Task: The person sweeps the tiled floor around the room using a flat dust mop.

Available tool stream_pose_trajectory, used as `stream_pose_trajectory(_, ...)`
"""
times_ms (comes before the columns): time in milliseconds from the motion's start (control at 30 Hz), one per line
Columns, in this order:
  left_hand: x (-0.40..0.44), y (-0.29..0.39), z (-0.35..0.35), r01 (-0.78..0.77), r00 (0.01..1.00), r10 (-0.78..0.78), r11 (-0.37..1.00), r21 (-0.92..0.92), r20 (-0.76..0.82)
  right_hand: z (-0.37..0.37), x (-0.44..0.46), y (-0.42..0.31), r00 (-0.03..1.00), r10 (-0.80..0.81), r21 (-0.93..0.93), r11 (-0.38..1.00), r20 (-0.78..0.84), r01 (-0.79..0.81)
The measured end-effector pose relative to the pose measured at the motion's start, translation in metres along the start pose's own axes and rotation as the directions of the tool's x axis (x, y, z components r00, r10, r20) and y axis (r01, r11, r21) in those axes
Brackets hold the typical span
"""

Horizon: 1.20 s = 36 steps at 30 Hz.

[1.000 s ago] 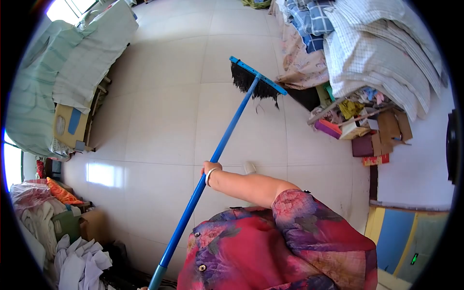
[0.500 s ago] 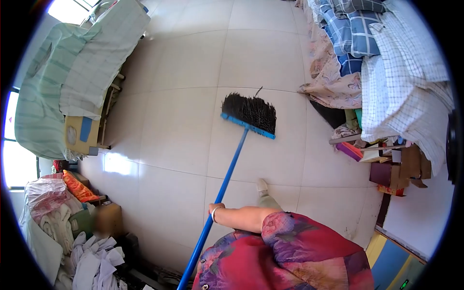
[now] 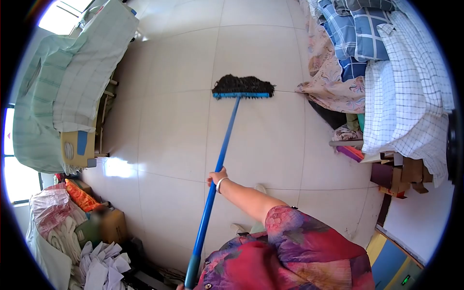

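Blue push broom (image 3: 226, 145), black-bristled, its head on the tiled floor (image 3: 169, 125) between the left and right edges (nearer the right). Right hand (image 3: 217, 177), with a pale bangle (image 3: 219, 185) at the wrist, wraps the mid-handle; left hand (image 3: 180, 287) shows only a sliver beside the lower handle, its grip indeterminable.

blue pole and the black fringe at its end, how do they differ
The pole is blue, smooth and slender; the fringe is black, shaggy and broad. The right hand grips the pole, while the fringe touches no hand. Both belong to one long-handled tool.
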State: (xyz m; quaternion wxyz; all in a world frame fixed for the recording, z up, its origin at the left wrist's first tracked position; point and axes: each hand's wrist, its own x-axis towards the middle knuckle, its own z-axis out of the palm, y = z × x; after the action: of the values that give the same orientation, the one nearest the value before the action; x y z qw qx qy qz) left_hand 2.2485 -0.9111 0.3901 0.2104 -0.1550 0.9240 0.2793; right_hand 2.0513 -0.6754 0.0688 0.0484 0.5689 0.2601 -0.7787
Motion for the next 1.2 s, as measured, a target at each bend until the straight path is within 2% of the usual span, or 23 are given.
stream_pose_trajectory(33, 0.017, 0.012, 0.014, -0.103, 0.995, 0.103, 0.993, 0.060, -0.002, 0.003, -0.014, -0.017, 0.995, 0.092, 0.112, 0.989, 0.046, -0.097)
stream_pose_trajectory(67, 0.035, 0.029, 0.026, -0.206, 0.978, 0.207, 0.971, 0.119, 0.003, 0.003, -0.001, -0.021, 0.979, 0.073, 0.059, 0.995, 0.189, -0.085)
stream_pose_trajectory(100, 0.048, 0.049, 0.035, -0.306, 0.951, 0.309, 0.936, 0.175, 0.015, 0.006, 0.006, -0.030, 0.973, 0.005, 0.070, 0.997, 0.231, -0.022)
stream_pose_trajectory(167, 0.063, 0.095, 0.052, -0.472, 0.882, 0.438, 0.813, 0.342, 0.176, 0.004, 0.036, -0.063, 0.975, -0.058, 0.016, 0.998, 0.215, 0.055)
stream_pose_trajectory(200, 0.067, 0.116, 0.062, -0.478, 0.878, 0.444, 0.809, 0.344, 0.177, 0.002, 0.056, -0.080, 0.971, -0.080, -0.001, 0.997, 0.224, 0.083)
stream_pose_trajectory(267, 0.073, 0.149, 0.078, -0.557, 0.831, 0.480, 0.719, 0.416, 0.282, -0.010, 0.069, -0.112, 0.974, -0.111, -0.017, 0.993, 0.200, 0.116)
stream_pose_trajectory(367, 0.098, 0.161, 0.087, -0.538, 0.840, 0.418, 0.716, 0.444, 0.345, -0.034, 0.070, -0.152, 0.974, -0.171, -0.022, 0.984, 0.146, 0.176)
stream_pose_trajectory(433, 0.099, 0.177, 0.091, -0.564, 0.819, 0.417, 0.707, 0.426, 0.393, -0.054, 0.076, -0.164, 0.960, -0.235, 0.038, 0.972, 0.151, 0.232)
stream_pose_trajectory(500, 0.094, 0.184, 0.094, -0.668, 0.744, 0.516, 0.603, 0.436, 0.425, -0.071, 0.077, -0.164, 0.959, -0.241, 0.098, 0.969, 0.150, 0.228)
stream_pose_trajectory(600, 0.077, 0.203, 0.084, -0.704, 0.709, 0.514, 0.543, 0.457, 0.483, -0.084, 0.056, -0.159, 0.950, -0.258, 0.345, 0.920, 0.174, 0.186)
stream_pose_trajectory(700, 0.071, 0.200, 0.070, -0.726, 0.688, 0.527, 0.516, 0.455, 0.499, -0.093, 0.043, -0.143, 0.949, -0.252, 0.467, 0.874, 0.192, 0.138)
stream_pose_trajectory(767, 0.069, 0.193, 0.054, -0.771, 0.635, 0.587, 0.433, 0.467, 0.502, -0.088, 0.028, -0.128, 0.953, -0.237, 0.504, 0.856, 0.188, 0.113)
stream_pose_trajectory(800, 0.064, 0.192, 0.043, -0.707, 0.707, 0.512, 0.494, 0.506, 0.489, -0.083, 0.020, -0.120, 0.954, -0.210, 0.542, 0.838, 0.216, 0.062)
stream_pose_trajectory(833, 0.050, 0.201, 0.037, -0.686, 0.726, 0.505, 0.476, 0.550, 0.467, -0.077, 0.014, -0.108, 0.952, -0.185, 0.579, 0.815, 0.244, 0.010)
stream_pose_trajectory(1033, 0.053, 0.102, -0.031, -0.715, 0.694, 0.494, 0.391, 0.579, 0.524, -0.040, -0.026, -0.028, 0.957, -0.178, 0.428, 0.901, 0.229, 0.065)
stream_pose_trajectory(1167, 0.044, 0.082, -0.084, -0.739, 0.673, 0.537, 0.444, 0.507, 0.509, -0.008, -0.062, 0.020, 0.962, -0.132, 0.458, 0.889, 0.237, 0.009)
stream_pose_trajectory(1200, 0.041, 0.081, -0.094, -0.701, 0.713, 0.507, 0.491, 0.517, 0.485, -0.001, -0.071, 0.032, 0.963, -0.140, 0.466, 0.884, 0.231, 0.016)
